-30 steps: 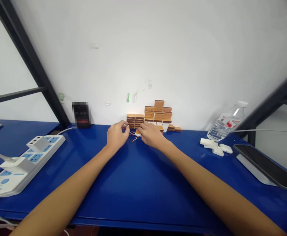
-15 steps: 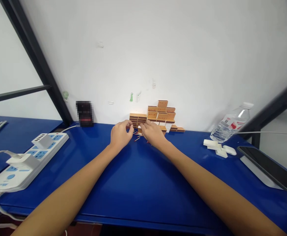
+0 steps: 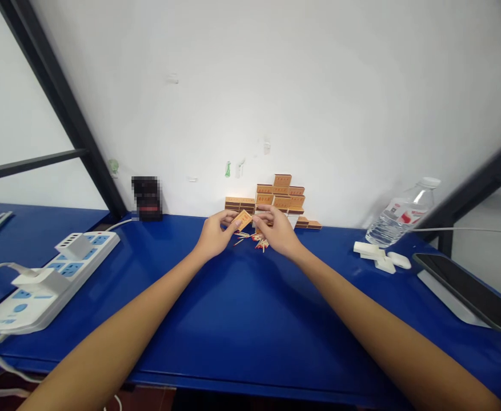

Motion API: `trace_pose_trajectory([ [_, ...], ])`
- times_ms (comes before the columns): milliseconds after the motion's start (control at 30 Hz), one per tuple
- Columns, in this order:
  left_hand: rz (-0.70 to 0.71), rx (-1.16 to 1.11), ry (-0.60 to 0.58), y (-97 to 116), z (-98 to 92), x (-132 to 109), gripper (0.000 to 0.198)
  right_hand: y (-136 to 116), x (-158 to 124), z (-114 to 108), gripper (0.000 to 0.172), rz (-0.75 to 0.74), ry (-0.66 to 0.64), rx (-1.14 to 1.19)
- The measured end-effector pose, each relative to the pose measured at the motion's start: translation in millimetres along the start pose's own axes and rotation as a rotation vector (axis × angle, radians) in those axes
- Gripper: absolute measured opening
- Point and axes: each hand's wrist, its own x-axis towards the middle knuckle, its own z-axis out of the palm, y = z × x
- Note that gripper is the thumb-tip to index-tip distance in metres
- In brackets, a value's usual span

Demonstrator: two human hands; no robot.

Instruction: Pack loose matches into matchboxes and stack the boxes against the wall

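A matchbox (image 3: 242, 220) with an orange printed face is held tilted above the blue table. My left hand (image 3: 216, 233) is closed on its left end, thumb in front. The fingertips of my right hand (image 3: 278, 229) pinch its right corner. Loose matches (image 3: 260, 241) with red heads lie in a small heap below and between my hands. Behind them, against the wall, matchboxes (image 3: 281, 201) are stacked in a stepped pile. A lower stack of matchboxes (image 3: 240, 203) stands to its left, partly hidden by my left hand.
At the left lies a white power strip (image 3: 83, 260) with plugged-in adapters and cables. A black box, blurred out (image 3: 149, 200), stands by the wall. To the right are a clear water bottle (image 3: 400, 214), white plastic pieces (image 3: 381, 257) and a phone (image 3: 468, 291).
The matchbox has come up from the table between my hands, its printed face now showing. My right hand has shifted slightly right, uncovering the heap of matches.
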Motion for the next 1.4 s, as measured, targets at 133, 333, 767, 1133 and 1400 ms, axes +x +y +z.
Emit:
trace_pose_trajectory([
  [133,-0.025,0.017,0.078,-9.5,-7.6,20.4,0.03,15.1,-38.5,-40.1,0.034,-0.125,-0.013,-0.338],
  [333,0.089,0.188,0.221,-15.0,-27.1,57.0,0.022,47.6,-51.6,-88.0,0.02,-0.041,0.012,-0.683],
  [767,0.261,0.426,0.081,-29.9,-20.4,68.2,0.024,26.8,-51.7,-83.7,0.015,-0.073,-0.063,-0.726],
  [1133,0.308,0.496,0.05,-23.4,-11.1,71.8,0.023,22.0,-53.3,-77.4,0.016,-0.066,-0.098,-0.722],
  [1400,0.309,0.59,0.072,-16.1,-8.4,70.7,0.025,26.2,-54.3,-75.8,0.015,-0.064,-0.075,-0.67],
])
